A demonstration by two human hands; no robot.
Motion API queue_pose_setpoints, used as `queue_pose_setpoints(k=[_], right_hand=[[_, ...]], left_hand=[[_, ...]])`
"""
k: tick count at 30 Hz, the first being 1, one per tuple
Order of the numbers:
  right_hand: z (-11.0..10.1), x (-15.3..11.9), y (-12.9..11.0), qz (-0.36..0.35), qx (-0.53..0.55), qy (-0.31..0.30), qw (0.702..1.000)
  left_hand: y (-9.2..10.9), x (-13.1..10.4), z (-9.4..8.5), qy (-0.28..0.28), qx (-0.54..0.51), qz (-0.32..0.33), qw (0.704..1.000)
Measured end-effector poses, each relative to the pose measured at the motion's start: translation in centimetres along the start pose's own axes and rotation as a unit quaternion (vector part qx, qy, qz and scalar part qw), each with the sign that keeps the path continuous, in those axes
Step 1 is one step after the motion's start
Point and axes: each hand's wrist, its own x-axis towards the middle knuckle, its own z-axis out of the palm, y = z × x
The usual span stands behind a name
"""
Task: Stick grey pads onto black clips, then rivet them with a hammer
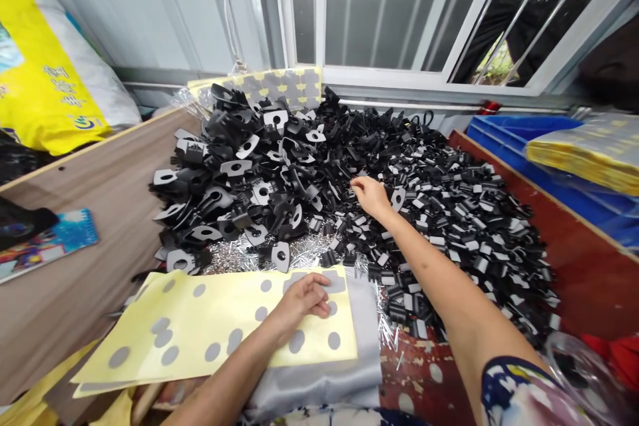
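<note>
My left hand [304, 299] rests over a yellow sheet with grey dots [214, 319], its fingers partly curled and apart, with nothing seen in them. My right hand [372, 198] reaches to the middle of the heap, thumb and fingertips pinched together; anything between them is too small to make out. Larger black pieces with grey pads [262, 192] are piled to the left of it. Smaller black clips with grey pads [459, 213] spread out to the right. Thin silver pins [299, 251] lie between the heap and the sheet.
A grey cloth [364, 319] lies under the sheet. Behind the heap leans another dotted sheet [304, 83]. At right, a blue crate [499, 140] holds stacked yellow sheets [589, 153]. A clear round container [579, 373] stands front right. A yellow sack [44, 73] is back left.
</note>
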Motion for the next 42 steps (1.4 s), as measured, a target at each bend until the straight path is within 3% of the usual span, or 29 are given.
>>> queue_pose_setpoints(k=[4,7,12,15,18,20,23,26,29,34,36,38,40,42], right_hand=[[2.2,3.9,-2.0,0.056,-0.019,0.009,0.998],[2.9,6.0,-2.9,0.084,-0.034,-0.033,0.995],[0.8,5.8,-2.0,0.101,-0.062,-0.081,0.99],[-1.4,1.2,-1.8,0.06,-0.063,-0.042,0.995],[-2.7,-7.1,-3.7,-0.15,0.024,0.015,0.988],[-2.4,-13.0,-5.5,-0.236,0.058,0.031,0.969],[-1.1,-19.6,-7.1,-0.24,0.096,0.023,0.966],[0.0,-22.2,-6.2,-0.125,0.192,-0.003,0.973],[1.1,-22.6,-4.6,-0.045,0.237,-0.018,0.97],[3.3,-23.2,-4.3,-0.114,0.134,-0.033,0.984],[3.7,-23.7,-4.8,-0.124,0.086,-0.023,0.988],[3.6,-23.9,-5.4,-0.124,0.052,-0.016,0.991],[3.4,-23.9,-5.9,-0.117,0.037,-0.02,0.992],[3.1,-23.7,-6.1,-0.085,0.067,-0.039,0.993]], left_hand=[[-0.2,0.1,-0.1,-0.002,0.006,-0.002,1.0],[-0.1,0.2,-0.4,-0.011,0.007,-0.008,1.0],[0.5,0.1,-1.0,-0.063,-0.023,-0.057,0.996],[1.5,0.0,-1.6,-0.065,-0.081,-0.05,0.993],[3.1,0.0,-1.8,-0.056,-0.178,-0.013,0.982],[4.1,-0.2,-1.3,-0.082,-0.228,-0.006,0.97],[4.7,-1.2,-0.2,-0.08,-0.199,-0.021,0.977],[3.9,-2.7,0.6,-0.019,-0.104,-0.044,0.993],[2.2,-4.1,0.9,-0.027,-0.024,-0.061,0.998],[0.2,-5.1,1.1,-0.012,0.11,0.001,0.994],[0.2,-5.1,1.2,-0.012,0.198,0.024,0.98],[0.8,-4.9,1.5,-0.046,0.312,0.037,0.948],[1.8,-4.6,2.1,-0.095,0.45,0.042,0.887],[2.9,-4.0,2.8,-0.143,0.574,0.025,0.806]])
